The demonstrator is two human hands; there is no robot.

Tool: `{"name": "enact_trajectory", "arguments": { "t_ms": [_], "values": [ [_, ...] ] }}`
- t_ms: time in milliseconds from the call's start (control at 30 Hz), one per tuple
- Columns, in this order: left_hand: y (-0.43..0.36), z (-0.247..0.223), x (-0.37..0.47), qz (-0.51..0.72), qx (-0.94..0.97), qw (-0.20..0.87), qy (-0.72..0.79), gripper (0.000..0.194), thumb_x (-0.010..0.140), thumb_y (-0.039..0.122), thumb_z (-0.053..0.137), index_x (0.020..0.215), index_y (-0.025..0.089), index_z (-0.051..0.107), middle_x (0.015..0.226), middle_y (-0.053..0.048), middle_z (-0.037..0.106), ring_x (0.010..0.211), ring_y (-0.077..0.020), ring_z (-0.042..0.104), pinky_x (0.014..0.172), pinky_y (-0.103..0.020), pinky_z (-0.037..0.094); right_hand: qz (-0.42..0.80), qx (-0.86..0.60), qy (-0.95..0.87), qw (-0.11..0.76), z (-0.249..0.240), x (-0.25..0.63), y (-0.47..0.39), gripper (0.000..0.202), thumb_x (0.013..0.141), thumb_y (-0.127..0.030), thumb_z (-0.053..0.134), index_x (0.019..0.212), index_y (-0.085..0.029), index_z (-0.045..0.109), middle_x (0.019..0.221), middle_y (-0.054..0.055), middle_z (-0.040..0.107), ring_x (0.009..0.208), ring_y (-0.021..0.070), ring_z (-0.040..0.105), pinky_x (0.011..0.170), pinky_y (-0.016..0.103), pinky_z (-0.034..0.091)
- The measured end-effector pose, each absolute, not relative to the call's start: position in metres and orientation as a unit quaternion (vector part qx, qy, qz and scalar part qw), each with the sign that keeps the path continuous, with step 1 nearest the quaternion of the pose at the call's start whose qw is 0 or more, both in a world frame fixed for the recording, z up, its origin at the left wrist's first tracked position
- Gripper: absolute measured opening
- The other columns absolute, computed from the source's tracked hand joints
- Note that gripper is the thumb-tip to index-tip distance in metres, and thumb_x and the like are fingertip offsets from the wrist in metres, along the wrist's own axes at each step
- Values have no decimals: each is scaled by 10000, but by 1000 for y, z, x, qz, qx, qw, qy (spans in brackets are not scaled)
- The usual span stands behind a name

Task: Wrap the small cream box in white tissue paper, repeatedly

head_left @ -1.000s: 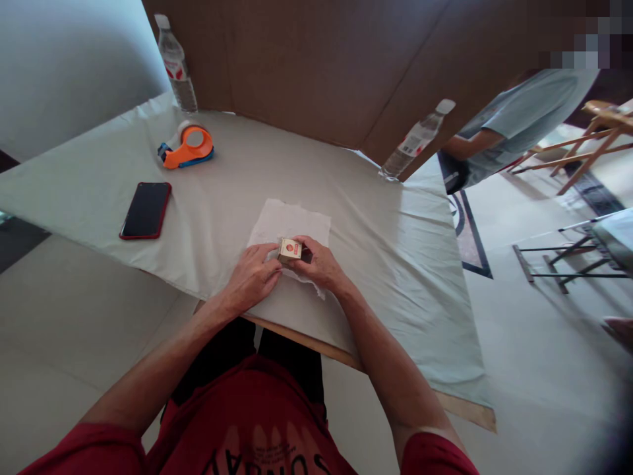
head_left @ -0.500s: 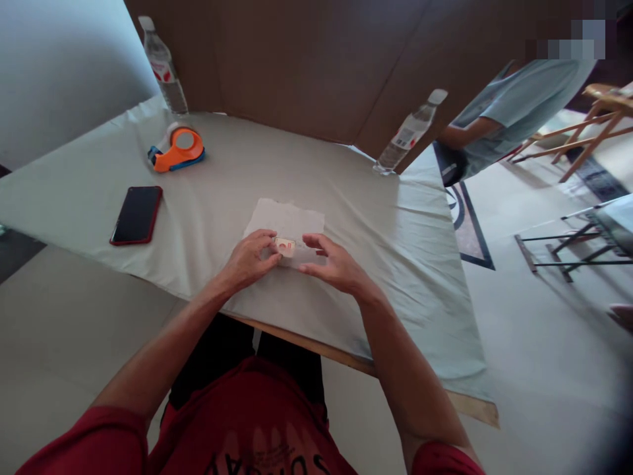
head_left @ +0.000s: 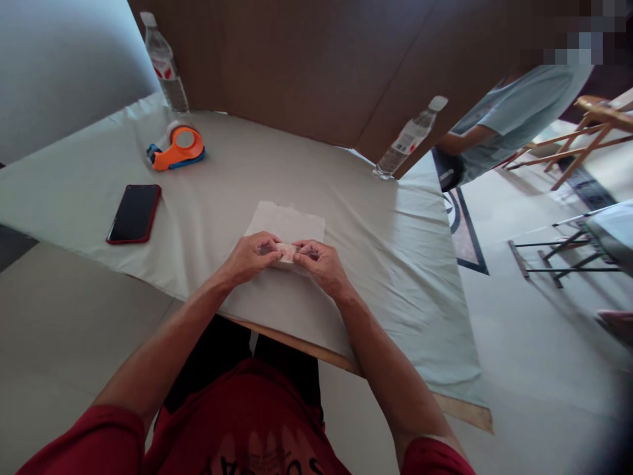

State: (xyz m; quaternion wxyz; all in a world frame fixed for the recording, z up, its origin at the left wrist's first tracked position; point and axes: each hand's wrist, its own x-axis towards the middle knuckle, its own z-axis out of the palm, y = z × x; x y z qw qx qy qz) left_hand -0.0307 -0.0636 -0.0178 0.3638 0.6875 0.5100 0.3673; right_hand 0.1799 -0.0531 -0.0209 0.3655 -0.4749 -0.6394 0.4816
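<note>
A small pale box (head_left: 287,251) with faint reddish print sits between my two hands, over the near part of a sheet of white paper (head_left: 287,223). My left hand (head_left: 256,256) pinches the box's left end between thumb and fingers. At its right end, my right hand (head_left: 324,264) grips it in the same way, fingertips facing the left ones. Fingers cover both ends of the box, so only its middle shows. The paper's near part is hidden behind the hands and box.
On the cloth-covered table (head_left: 237,178) lie a dark phone (head_left: 134,214) with a red case and an orange tape dispenser (head_left: 179,150). Two water bottles (head_left: 167,66) stand against a brown cardboard panel (head_left: 297,66). Beyond the panel's right end is another person (head_left: 514,112).
My right hand has moved left and closed from an open shape onto the right end of the box. My left hand keeps its pinch on the other end.
</note>
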Motion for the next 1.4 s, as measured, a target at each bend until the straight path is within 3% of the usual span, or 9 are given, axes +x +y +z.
{"name": "enact_trajectory", "arguments": {
  "t_ms": [233,367,533,633,800,933,1067,1233,1400],
  "values": [
    [-65,-12,-32,348,679,393,513,216,769,387,668,722,177,687,998,-65,758,868,-177,665,780,-283,486,505,-486,-616,361,-23,180,-57,220,708,-383,710,659,-193,610,1070,77,736,761,149,654,717,294,511],
    [-61,-9,-32,329,666,411,529,244,742,407,690,748,163,690,802,-32,711,730,-145,601,672,-253,442,487,-495,-637,334,-25,184,-53,218,776,-411,652,717,-203,620,1003,76,738,766,179,653,726,327,517],
    [-57,-5,-31,314,654,431,537,274,718,429,705,723,158,663,655,12,605,630,-121,509,573,-230,368,147,-537,-754,349,-13,186,-66,145,878,-288,591,954,-210,686,1071,116,716,994,277,626,912,445,455],
    [-53,-2,-31,302,663,437,527,269,716,417,704,685,159,634,621,22,581,605,-111,489,562,-226,359,26,-468,-833,293,0,178,-80,174,951,-241,548,1021,-235,708,1106,97,725,1020,273,608,908,438,407],
    [-49,-3,-33,290,684,421,520,304,760,456,674,699,159,642,644,2,615,636,-132,535,599,-243,411,12,-391,-902,185,4,162,-84,241,1007,-223,484,1136,-201,688,1064,89,755,976,255,609,868,411,372],
    [-59,-2,-44,297,697,326,565,239,788,387,637,859,166,690,843,-44,703,805,-185,625,755,-302,498,-15,-392,-905,164,2,159,-80,264,1046,-249,432,1108,-203,685,1016,78,755,933,241,600,871,408,342],
    [-74,-5,-64,285,663,228,654,409,776,466,687,1035,149,692,1014,-101,709,830,-211,648,802,-351,532,-48,-386,-911,136,4,157,-80,240,1041,-305,471,1129,-219,677,1011,75,734,902,245,568,847,415,319],
    [-74,-11,-74,213,655,218,692,536,763,530,707,1137,147,672,843,-72,714,755,-227,657,745,-336,519,-63,-390,-911,115,5,152,-79,221,1024,-278,488,1138,-227,670,985,87,699,880,247,524,812,414,291],
    [-57,-3,-73,154,636,277,703,514,742,577,683,1020,145,686,661,-34,654,658,-219,620,632,-300,449,-69,-395,-911,97,6,151,-81,248,1031,-284,456,1172,-213,648,1013,96,678,901,247,490,797,406,269]
  ]
}}
